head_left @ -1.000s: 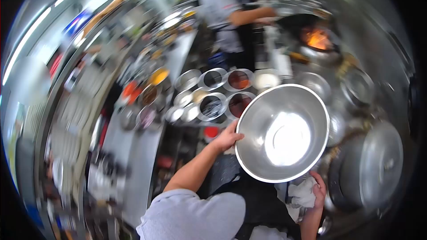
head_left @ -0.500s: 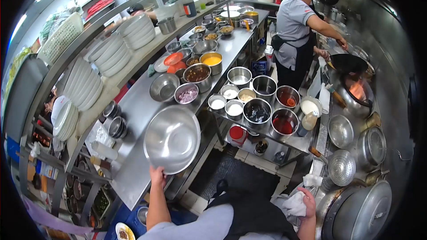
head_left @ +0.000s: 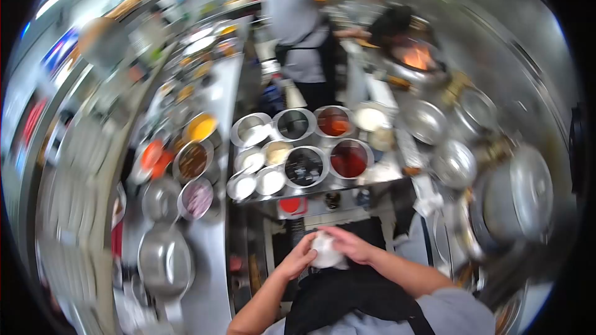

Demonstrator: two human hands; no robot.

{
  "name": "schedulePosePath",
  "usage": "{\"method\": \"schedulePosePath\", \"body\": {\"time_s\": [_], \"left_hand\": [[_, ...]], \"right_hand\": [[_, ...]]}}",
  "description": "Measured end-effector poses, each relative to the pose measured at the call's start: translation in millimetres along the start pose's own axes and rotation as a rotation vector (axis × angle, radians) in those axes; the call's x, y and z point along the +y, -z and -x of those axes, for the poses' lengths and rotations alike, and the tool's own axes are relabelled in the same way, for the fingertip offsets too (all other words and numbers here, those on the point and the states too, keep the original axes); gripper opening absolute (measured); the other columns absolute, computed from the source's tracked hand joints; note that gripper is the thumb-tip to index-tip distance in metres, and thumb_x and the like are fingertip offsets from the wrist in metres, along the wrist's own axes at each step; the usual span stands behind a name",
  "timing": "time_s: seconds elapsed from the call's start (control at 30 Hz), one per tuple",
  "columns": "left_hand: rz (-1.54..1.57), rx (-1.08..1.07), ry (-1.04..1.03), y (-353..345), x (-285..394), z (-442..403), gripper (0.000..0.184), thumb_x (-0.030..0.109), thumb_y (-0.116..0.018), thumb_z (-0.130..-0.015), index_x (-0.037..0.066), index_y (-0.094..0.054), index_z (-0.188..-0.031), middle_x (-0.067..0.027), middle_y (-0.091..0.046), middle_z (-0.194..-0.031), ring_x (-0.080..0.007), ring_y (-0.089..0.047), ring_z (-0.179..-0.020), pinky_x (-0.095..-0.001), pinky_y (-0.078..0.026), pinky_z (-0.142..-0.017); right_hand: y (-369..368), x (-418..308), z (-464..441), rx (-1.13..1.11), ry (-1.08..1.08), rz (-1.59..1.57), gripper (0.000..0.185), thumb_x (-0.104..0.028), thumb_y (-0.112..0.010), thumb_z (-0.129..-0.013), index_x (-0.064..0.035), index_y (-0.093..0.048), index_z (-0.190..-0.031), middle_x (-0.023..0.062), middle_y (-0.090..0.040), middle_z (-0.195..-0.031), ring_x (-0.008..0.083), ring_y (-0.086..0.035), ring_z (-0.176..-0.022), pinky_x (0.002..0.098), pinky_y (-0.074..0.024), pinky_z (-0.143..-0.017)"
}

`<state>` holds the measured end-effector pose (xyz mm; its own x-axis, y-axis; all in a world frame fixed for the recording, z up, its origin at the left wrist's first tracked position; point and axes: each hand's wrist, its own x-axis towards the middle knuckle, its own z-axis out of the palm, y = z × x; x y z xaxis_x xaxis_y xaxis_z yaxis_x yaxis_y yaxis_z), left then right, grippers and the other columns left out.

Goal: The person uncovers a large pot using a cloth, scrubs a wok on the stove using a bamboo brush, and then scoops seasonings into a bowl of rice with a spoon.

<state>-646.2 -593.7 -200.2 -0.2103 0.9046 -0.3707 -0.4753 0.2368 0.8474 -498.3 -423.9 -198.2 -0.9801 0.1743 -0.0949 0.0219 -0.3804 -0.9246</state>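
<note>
Both my hands meet in front of my dark apron, on a crumpled white cloth (head_left: 327, 252). My left hand (head_left: 299, 257) grips the cloth's left side, and my right hand (head_left: 349, 245) has its fingers over the top and right side. On the steel counter to the left rests the large metal bowl (head_left: 164, 262), apart from my hands. Beyond my hands stands a steel cart (head_left: 372, 175) with several round containers, among them one of red liquid (head_left: 349, 159) and one of dark liquid (head_left: 305, 166).
A co-worker (head_left: 298, 25) stands ahead, an arm stretched towards a wok (head_left: 392, 25) near a flame (head_left: 416, 58). To the right are a large lidded pot (head_left: 520, 193) and a strainer (head_left: 454, 164). Stacked white plates (head_left: 71, 211) fill the left shelf.
The large bowl has left my left hand and now rests on the left counter. My left hand has come over to the cloth, which my right hand has brought to the middle. The view has turned.
</note>
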Motion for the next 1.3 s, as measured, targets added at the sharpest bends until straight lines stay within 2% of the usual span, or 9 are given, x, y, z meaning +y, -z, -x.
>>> {"method": "schedulePosePath", "body": {"time_s": [0.17,0.3,0.4,0.63,0.77,0.9,1.03,1.23,1.3], "left_hand": [[-0.319,-0.102,0.104,-17,2,-81,0.027,0.013,-0.07,-0.087,0.004,-0.058,-0.109,-0.0018,-0.064,-0.094,-0.0113,-0.06,-0.085,-0.0279,-0.05,-0.076],[-0.499,-0.109,0.212,28,-36,-88,0.015,0.01,-0.069,-0.086,0.004,-0.059,-0.097,-0.0005,-0.064,-0.085,-0.01,-0.059,-0.078,-0.0276,-0.049,-0.07],[-0.705,0.048,0.505,38,-41,-75,0.034,0.02,-0.065,-0.091,0.004,-0.054,-0.119,-0.0065,-0.061,-0.105,-0.0137,-0.057,-0.094,-0.0303,-0.045,-0.083],[-0.672,0.349,0.738,22,10,-96,0.047,0.03,-0.059,-0.096,0.004,-0.051,-0.135,-0.0108,-0.06,-0.123,-0.0166,-0.053,-0.107,-0.0326,-0.042,-0.095],[-0.669,0.397,0.764,0,31,-126,0.043,0.028,-0.058,-0.097,0.003,-0.054,-0.131,-0.0105,-0.061,-0.121,-0.0175,-0.054,-0.106,-0.0329,-0.043,-0.094],[-0.664,0.393,0.754,-16,37,-147,0.039,0.026,-0.056,-0.098,0.001,-0.057,-0.128,-0.0101,-0.062,-0.119,-0.0184,-0.055,-0.104,-0.0333,-0.044,-0.093],[-0.667,0.333,0.703,-21,33,-155,0.036,0.025,-0.054,-0.099,0.0,-0.059,-0.125,-0.0098,-0.063,-0.117,-0.0193,-0.056,-0.103,-0.0336,-0.045,-0.091],[-0.208,0.512,0.536,28,-14,-134,0.018,0.008,-0.067,-0.086,0.002,-0.062,-0.103,-0.0046,-0.066,-0.087,-0.0148,-0.065,-0.081,-0.0319,-0.051,-0.07],[-0.648,0.522,0.715,67,-43,-122,0.028,0.013,-0.069,-0.085,0.001,-0.063,-0.109,-0.0095,-0.068,-0.093,-0.0181,-0.067,-0.084,-0.0352,-0.053,-0.074]], "right_hand": [[92,-95,19,-0.131,-0.167,0.484,0.057,-0.017,-0.06,-0.095,-0.0115,-0.039,-0.147,0.0089,-0.062,-0.124,0.0142,-0.062,-0.101,0.0303,-0.0488,-0.091],[247,-114,55,0.911,-0.029,0.818,0.033,-0.018,-0.061,-0.091,-0.0101,-0.061,-0.123,0.0048,-0.065,-0.085,0.0136,-0.058,-0.071,0.0311,-0.0502,-0.067],[355,-132,69,1.33,0.03,1.105,0.022,-0.005,-0.059,-0.085,-0.0067,-0.069,-0.104,0.0167,-0.064,-0.097,0.0342,-0.062,-0.092,0.0429,-0.0494,-0.081],[556,-39,3,1.17,-0.143,1.751,0.02,-0.013,-0.058,-0.084,-0.0095,-0.071,-0.099,0.0108,-0.065,-0.099,0.0283,-0.06,-0.106,0.0578,-0.0321,-0.106],[598,-57,-17,0.887,-0.562,1.523,0.022,-0.013,-0.054,-0.086,-0.0117,-0.071,-0.099,0.0113,-0.067,-0.099,0.0301,-0.061,-0.107,0.0626,-0.024,-0.11],[610,-108,-13,0.945,-0.318,1.343,0.019,-0.022,-0.065,-0.081,-0.0134,-0.07,-0.098,0.0176,-0.067,-0.095,0.0374,-0.065,-0.092,0.0595,-0.0383,-0.097],[646,-139,23,1.326,0.138,0.277,0.022,-0.017,-0.063,-0.091,-0.0023,-0.065,-0.108,0.0116,-0.069,-0.099,0.0222,-0.064,-0.09,0.0345,-0.0469,-0.083],[651,-143,81,1.428,0.633,-0.453,0.031,-0.014,-0.065,-0.091,-0.0062,-0.06,-0.12,0.0075,-0.065,-0.112,0.0199,-0.062,-0.097,0.0372,-0.0483,-0.088],[667,-106,96,1.347,0.723,-0.644,0.042,-0.02,-0.066,-0.091,-0.0024,-0.053,-0.127,0.0091,-0.062,-0.117,0.0231,-0.058,-0.11,0.0444,-0.0483,-0.093]]}}
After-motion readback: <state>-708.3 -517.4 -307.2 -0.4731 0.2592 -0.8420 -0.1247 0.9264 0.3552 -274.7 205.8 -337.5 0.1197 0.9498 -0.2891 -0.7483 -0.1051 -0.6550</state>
